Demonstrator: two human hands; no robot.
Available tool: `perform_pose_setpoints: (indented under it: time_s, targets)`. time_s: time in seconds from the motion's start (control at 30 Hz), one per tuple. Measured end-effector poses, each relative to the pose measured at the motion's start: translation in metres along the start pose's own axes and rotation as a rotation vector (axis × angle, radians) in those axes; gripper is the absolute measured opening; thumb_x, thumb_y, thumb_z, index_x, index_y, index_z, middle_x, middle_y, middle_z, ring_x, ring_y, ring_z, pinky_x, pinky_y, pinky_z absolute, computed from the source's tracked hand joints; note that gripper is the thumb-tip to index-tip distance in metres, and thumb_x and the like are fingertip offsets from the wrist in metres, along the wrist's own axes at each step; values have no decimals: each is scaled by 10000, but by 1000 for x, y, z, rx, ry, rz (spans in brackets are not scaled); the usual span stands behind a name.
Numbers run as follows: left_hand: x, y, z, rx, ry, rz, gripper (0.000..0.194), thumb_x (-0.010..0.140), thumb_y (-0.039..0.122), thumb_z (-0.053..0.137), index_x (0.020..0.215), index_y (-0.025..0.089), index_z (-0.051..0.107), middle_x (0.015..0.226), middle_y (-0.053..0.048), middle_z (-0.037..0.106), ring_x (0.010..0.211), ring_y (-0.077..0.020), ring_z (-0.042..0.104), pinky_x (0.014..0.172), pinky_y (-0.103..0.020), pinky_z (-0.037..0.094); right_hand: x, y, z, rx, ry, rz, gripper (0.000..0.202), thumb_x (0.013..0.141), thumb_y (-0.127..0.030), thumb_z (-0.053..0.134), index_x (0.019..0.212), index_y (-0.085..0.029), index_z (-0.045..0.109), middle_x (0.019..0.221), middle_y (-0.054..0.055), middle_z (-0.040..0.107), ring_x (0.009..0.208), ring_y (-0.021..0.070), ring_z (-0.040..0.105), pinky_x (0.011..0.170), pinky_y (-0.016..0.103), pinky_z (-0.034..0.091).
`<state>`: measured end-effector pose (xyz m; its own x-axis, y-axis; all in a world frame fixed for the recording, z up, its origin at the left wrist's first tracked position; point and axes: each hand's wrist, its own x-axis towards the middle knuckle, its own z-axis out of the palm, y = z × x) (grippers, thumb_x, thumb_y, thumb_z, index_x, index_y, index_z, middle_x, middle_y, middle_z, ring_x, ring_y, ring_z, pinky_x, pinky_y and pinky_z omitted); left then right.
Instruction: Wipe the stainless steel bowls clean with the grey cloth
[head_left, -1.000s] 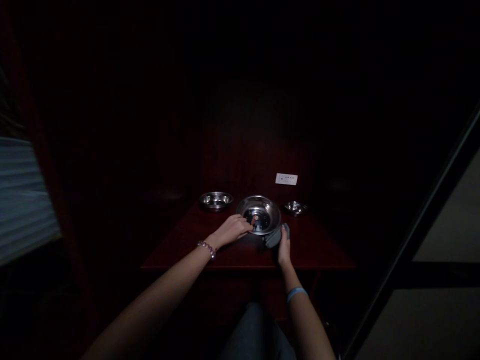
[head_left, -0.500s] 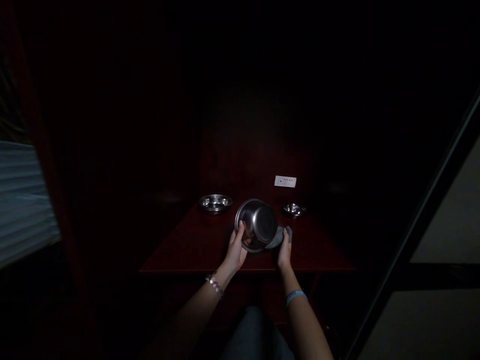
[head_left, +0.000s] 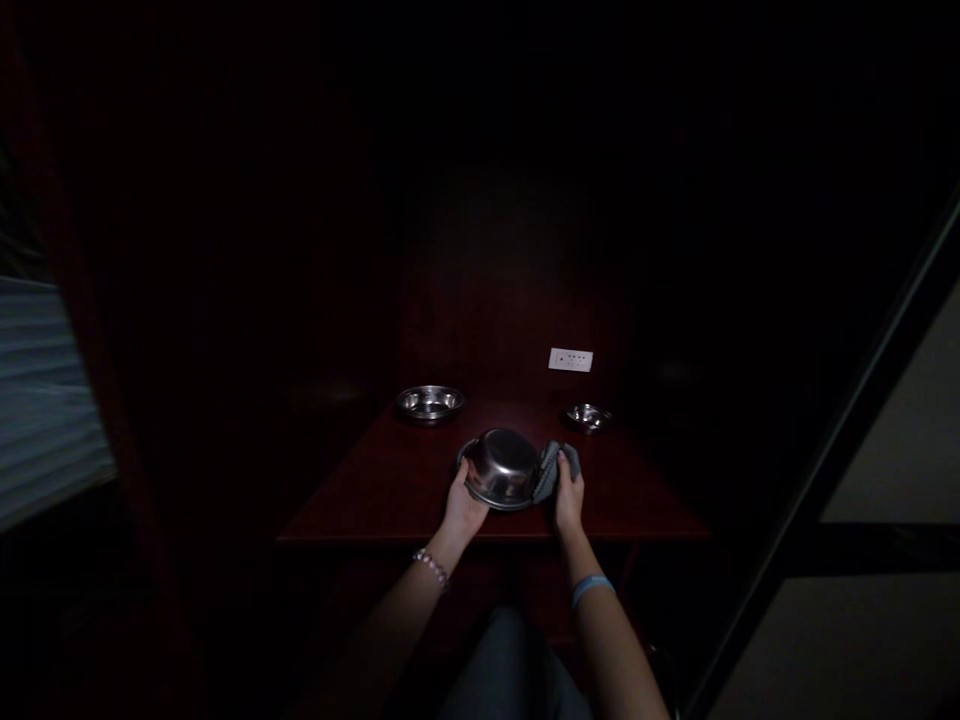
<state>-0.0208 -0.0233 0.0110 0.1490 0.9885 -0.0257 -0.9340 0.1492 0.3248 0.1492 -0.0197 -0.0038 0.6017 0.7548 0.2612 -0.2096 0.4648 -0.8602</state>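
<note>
A shiny steel bowl (head_left: 504, 465) is held bottom up over the front part of the dark red table. My left hand (head_left: 465, 503) grips its rim on the left, thumb on the outer wall and the other fingers hidden beneath. In my right hand (head_left: 570, 492) is a bunched grey cloth (head_left: 551, 470), pressed against the bowl's right rim. A bead bracelet is on my left wrist and a blue band on my right.
The red table (head_left: 360, 505) carries a wide steel bowl (head_left: 430, 405) at the back left and a smaller steel bowl (head_left: 587, 418) at the back right. A white socket plate (head_left: 571, 360) is on the back wall. Dark panels flank both sides.
The bowl has tipped so that its bottom faces more upward, and it sits slightly lower. My right hand with the cloth has shifted along its right rim.
</note>
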Motion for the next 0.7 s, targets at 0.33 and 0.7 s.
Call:
perform_pose_setpoints:
  time_s: [0.33,0.7]
  targets:
    - [5,-2,0,61,150,-69,253,965,272,417,958,176,651,883,-55,731,821,-163,691,934,-345,501,2,8,-3,-58,41,-69,532,770,-550,613,1173,-203,588,1148,59,664,1056,199,613,966,350,452]
    - [3,-3,1,32,97,-6,217,931,247,464,1023,167,644,959,-71,725,815,-163,687,900,-322,515,-15,-7,11,-298,-473,-128,777,849,-594,512,1486,-210,289,1468,113,450,1331,220,442,1132,432,288]
